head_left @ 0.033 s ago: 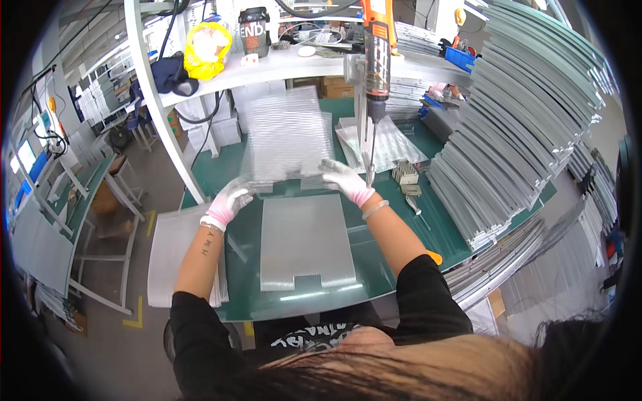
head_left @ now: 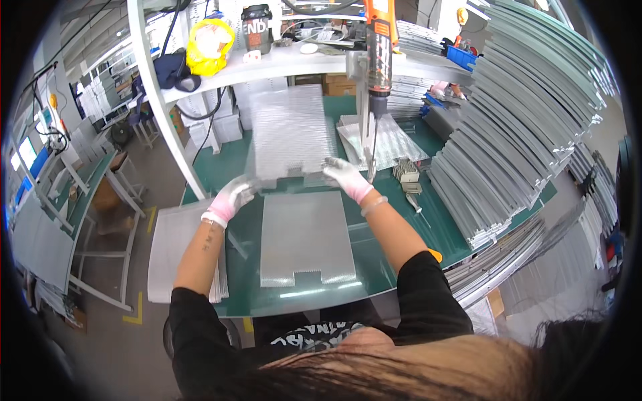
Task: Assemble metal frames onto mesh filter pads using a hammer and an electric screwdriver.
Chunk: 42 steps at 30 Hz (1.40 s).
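Perforated sheet (head_left: 291, 134) being lifted off the green bench (head_left: 408, 227), tilted up just beyond the flat metal panel (head_left: 306, 235). Left hand (head_left: 231, 197) and right hand (head_left: 344, 176) both gripping its near corners, gloved fingers clamped; nothing visibly shifting between the views.
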Available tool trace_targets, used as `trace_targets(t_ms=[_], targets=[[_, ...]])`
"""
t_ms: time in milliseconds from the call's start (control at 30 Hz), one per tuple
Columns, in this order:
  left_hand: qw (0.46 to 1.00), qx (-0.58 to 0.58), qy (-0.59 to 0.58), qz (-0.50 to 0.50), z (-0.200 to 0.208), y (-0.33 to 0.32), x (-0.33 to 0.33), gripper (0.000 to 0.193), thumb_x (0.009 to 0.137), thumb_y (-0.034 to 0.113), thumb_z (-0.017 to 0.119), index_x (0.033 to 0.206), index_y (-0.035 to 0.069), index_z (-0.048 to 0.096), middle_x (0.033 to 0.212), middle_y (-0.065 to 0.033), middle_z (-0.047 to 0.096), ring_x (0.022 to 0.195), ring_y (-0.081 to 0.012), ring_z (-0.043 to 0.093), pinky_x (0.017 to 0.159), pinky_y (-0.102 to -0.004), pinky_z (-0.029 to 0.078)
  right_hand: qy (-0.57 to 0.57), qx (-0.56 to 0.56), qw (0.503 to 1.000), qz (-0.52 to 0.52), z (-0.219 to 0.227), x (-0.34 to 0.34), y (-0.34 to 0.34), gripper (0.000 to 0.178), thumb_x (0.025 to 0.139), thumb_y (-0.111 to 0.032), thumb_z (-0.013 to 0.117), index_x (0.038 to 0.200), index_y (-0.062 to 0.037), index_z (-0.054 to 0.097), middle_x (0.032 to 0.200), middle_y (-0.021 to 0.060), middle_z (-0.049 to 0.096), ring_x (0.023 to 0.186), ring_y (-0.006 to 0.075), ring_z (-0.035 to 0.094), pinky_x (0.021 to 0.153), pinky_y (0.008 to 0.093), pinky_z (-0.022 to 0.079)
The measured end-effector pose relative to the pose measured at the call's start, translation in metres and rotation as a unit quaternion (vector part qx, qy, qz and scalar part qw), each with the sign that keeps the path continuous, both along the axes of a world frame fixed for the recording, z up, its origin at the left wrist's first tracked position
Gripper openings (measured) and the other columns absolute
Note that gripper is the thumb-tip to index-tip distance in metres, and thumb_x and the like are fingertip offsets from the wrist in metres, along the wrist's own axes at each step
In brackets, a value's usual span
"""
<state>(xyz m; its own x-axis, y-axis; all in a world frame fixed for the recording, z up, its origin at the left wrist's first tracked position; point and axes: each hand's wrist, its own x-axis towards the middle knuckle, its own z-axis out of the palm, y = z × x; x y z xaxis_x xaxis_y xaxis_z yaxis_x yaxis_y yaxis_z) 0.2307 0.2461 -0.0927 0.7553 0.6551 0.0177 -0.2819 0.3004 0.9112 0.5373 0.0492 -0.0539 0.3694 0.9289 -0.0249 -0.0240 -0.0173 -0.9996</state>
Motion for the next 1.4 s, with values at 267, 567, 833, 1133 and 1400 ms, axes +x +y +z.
trace_targets(t_ms=[267,567,833,1133,1400], targets=[[0.975,0.024,0.077,0.207,0.002,-0.010,0.058,0.056,0.094,0.023,0.060,0.141,0.006,0.036,0.126,-0.0099,0.057,0.105,-0.0238,0.059,0.086,-0.0355,0.049,-0.125,0.062,0.981,-0.135,0.004,0.049,0.078,0.052,0.084,-0.002,0.063,0.134,0.0010,0.049,0.108,0.0101,0.065,0.087,0.0142,0.064,0.071,0.0251,0.052],[0.587,0.601,0.543,-0.014,-0.045,-0.168,-0.020,0.078,0.080,0.051,0.063,0.142,0.007,0.041,0.148,-0.0164,0.037,0.137,-0.0391,0.032,0.112,-0.0492,0.025,-0.149,0.004,0.984,-0.095,0.012,0.035,0.104,0.054,0.084,0.002,0.060,0.137,-0.0015,0.048,0.121,0.0109,0.062,0.097,0.0134,0.061,0.079,0.0268,0.052],[0.568,0.598,0.565,0.007,-0.053,-0.263,-0.040,0.084,0.081,0.060,0.057,0.143,0.007,0.039,0.150,-0.0201,0.032,0.139,-0.0421,0.026,0.114,-0.0550,0.017,0.050,0.166,0.981,-0.091,-0.013,0.052,0.129,0.055,0.085,0.005,0.058,0.138,-0.0039,0.046,0.120,0.0066,0.060,0.098,0.0149,0.061,0.077,0.0288,0.052],[0.600,0.611,0.512,0.064,-0.071,-0.257,-0.039,0.082,0.082,0.059,0.058,0.142,0.005,0.041,0.148,-0.0221,0.035,0.137,-0.0433,0.029,0.113,-0.0556,0.019,0.165,0.288,0.942,-0.056,0.004,0.035,0.107,0.050,0.088,0.005,0.057,0.135,-0.0095,0.052,0.114,0.0013,0.061,0.088,0.0106,0.059,0.077,0.0237,0.049],[0.638,0.579,0.504,0.053,-0.066,-0.246,-0.036,0.082,0.081,0.055,0.058,0.143,0.005,0.039,0.151,-0.0211,0.029,0.140,-0.0433,0.022,0.115,-0.0543,0.013,0.238,0.330,0.914,-0.006,0.006,0.020,0.016,0.052,0.088,0.006,0.056,0.137,-0.0086,0.047,0.120,0.0018,0.057,0.093,0.0094,0.056,0.086,0.0234,0.046]])
